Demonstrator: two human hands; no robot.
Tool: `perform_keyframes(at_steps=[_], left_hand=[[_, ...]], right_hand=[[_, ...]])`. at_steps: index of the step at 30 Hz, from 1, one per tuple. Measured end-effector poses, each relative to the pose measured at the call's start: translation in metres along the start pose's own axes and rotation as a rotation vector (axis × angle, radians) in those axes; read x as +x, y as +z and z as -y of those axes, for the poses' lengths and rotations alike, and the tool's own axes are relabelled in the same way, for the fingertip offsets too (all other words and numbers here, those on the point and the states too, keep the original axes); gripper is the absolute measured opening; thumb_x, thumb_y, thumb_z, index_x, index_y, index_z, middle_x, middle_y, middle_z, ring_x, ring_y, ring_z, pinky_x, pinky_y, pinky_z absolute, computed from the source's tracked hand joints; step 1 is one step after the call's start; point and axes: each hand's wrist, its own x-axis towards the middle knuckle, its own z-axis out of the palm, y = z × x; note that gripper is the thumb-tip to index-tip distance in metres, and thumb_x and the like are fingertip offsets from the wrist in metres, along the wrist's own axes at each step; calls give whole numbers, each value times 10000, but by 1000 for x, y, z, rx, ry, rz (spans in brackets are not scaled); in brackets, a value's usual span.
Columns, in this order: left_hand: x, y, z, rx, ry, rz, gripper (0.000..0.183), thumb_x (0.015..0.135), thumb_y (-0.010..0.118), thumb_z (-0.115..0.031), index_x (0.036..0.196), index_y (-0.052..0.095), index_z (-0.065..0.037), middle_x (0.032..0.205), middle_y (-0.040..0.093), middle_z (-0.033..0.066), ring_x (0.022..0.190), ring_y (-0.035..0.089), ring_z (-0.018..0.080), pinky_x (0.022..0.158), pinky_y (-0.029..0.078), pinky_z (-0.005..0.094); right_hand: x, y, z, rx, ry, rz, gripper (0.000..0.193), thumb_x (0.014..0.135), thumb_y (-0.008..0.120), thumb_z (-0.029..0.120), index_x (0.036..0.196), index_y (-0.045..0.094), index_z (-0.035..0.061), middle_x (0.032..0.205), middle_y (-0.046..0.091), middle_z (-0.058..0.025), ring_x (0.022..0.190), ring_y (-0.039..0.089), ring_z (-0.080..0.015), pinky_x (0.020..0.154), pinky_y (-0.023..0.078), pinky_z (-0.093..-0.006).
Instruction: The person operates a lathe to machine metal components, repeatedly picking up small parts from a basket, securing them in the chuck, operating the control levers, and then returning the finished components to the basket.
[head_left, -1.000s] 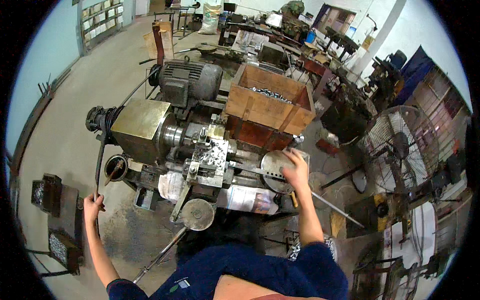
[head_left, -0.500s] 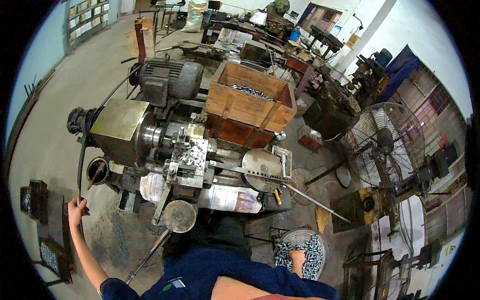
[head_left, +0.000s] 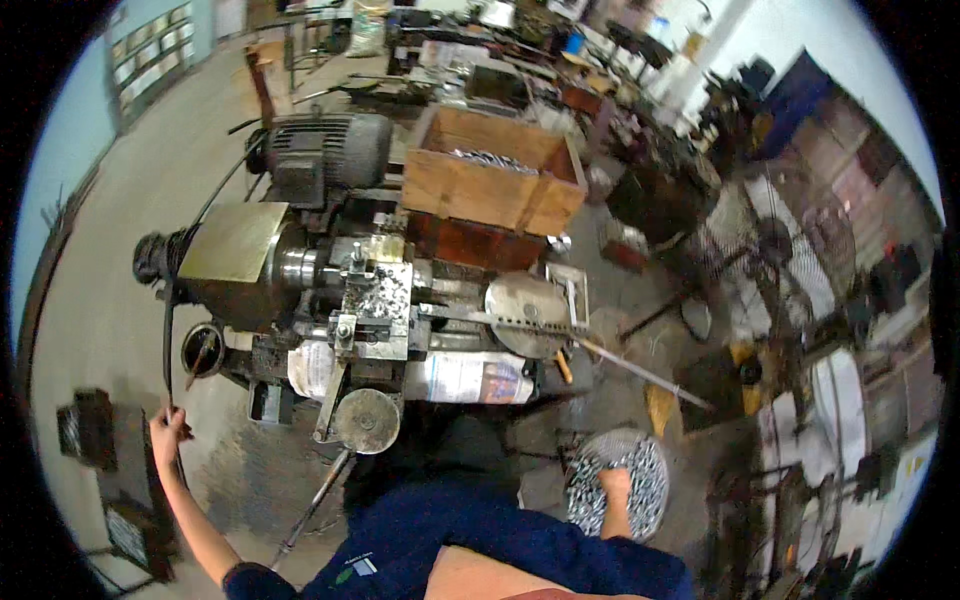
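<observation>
At the left, my left hand [head_left: 172, 430] is closed around a long dark rod [head_left: 168, 350] that runs down beside the machine; whether it is stiff or a cable I cannot tell. My right hand [head_left: 615, 486] reaches down into a round basket [head_left: 660, 468] of small shiny metal cylinders [head_left: 588, 500]. Its fingers are hidden among the pieces and blurred. Between my arms stands a lathe-like machine with a metal headstock cover [head_left: 235, 240], a chip-strewn tool slide [head_left: 380, 300] and a round handwheel [head_left: 367, 421] close to my body.
A wooden crate [head_left: 490, 195] holding metal pieces sits behind the slide, beside a ribbed motor [head_left: 330, 150]. A long bar [head_left: 640, 372] sticks out to the right. A large caged fan [head_left: 770, 240] stands at the right. Dark metal boxes [head_left: 88, 430] are at the far left.
The whole view has shifted slightly and blurred. My left hand stays on the rod, and my right hand stays in the basket among the metal pieces.
</observation>
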Motion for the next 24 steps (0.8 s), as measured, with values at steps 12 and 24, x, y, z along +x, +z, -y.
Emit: perform_keyframes(at_steps=[12, 24], left_hand=[[-52, 35, -49, 202, -74, 1, 372, 764, 692, -196, 948, 543, 90, 869, 607, 245, 688, 605, 300, 622, 542, 411], [-69, 89, -84, 517, 236, -125, 383, 758, 693, -253, 955, 601, 63, 835, 627, 218, 721, 605, 295, 661, 502, 420]], right_hand=[[10, 28, -37, 44, -15, -125, 338, 623, 598, 279, 809, 635, -1, 914, 626, -216, 860, 616, -333, 766, 501, -410], [-46, -11, -24, 354, -16, -225, 249, 561, 627, 223, 752, 687, 75, 881, 626, -141, 830, 602, -293, 769, 492, -343]])
